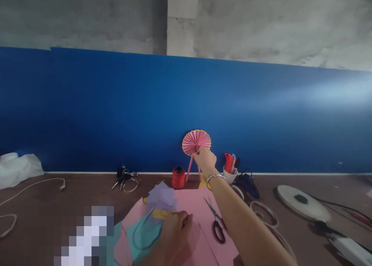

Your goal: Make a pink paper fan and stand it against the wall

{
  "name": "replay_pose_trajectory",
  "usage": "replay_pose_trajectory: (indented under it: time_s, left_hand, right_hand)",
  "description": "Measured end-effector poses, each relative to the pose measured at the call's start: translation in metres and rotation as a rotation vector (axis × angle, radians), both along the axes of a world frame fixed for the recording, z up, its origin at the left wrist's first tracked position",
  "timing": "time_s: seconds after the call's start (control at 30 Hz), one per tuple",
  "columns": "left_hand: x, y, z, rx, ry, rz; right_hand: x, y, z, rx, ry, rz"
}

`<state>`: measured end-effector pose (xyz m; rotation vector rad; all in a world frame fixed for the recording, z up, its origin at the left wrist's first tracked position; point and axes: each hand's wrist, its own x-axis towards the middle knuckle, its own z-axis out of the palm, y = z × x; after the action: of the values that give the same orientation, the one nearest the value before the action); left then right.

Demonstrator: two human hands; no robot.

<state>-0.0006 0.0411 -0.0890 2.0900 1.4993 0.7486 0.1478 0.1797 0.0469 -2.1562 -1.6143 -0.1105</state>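
Observation:
A round pleated pink paper fan [196,141] with a yellow edge stands at the foot of the blue wall on two thin pink strips. My right hand [205,159] is closed at the fan's lower middle, its fingertips partly hidden. My left hand [177,231] is curled above pink paper sheets [203,235]; what its fingers hold, if anything, cannot be made out. Lilac paper pieces [162,196], a yellow scrap [160,213] and teal paper [143,235] lie beside it. Black-handled scissors [216,223] rest on the pink paper under my right forearm.
A red thread spool [178,177] stands left of the fan, and a white cup [229,176] with pens stands right. Keys [125,177] lie farther left. White cables [266,215], a round white disc [302,204] and a white power strip [351,250] occupy the right side.

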Motion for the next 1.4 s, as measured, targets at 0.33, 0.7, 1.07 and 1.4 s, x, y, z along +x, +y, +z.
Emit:
replay_pose_trajectory:
  time_s: [0.33, 0.7, 1.07, 1.4]
  left_hand:
    - [0.001, -0.001, 0.001, -0.025, 0.014, 0.000]
    - [0.000, 0.000, -0.003, -0.014, 0.044, 0.024]
    - [-0.003, -0.013, 0.014, 0.144, 0.241, -0.312]
    - [0.010, -0.050, 0.036, -0.024, 0.272, -0.707]
  right_hand:
    - [0.003, -0.006, -0.016, 0.004, 0.004, -0.007]
    - [0.029, -0.037, -0.031, -0.042, 0.028, -0.028]
    - [0.065, -0.152, -0.089, -0.377, -0.037, 0.135]
    - [0.046, -0.181, -0.110, -0.223, -0.053, 0.122]
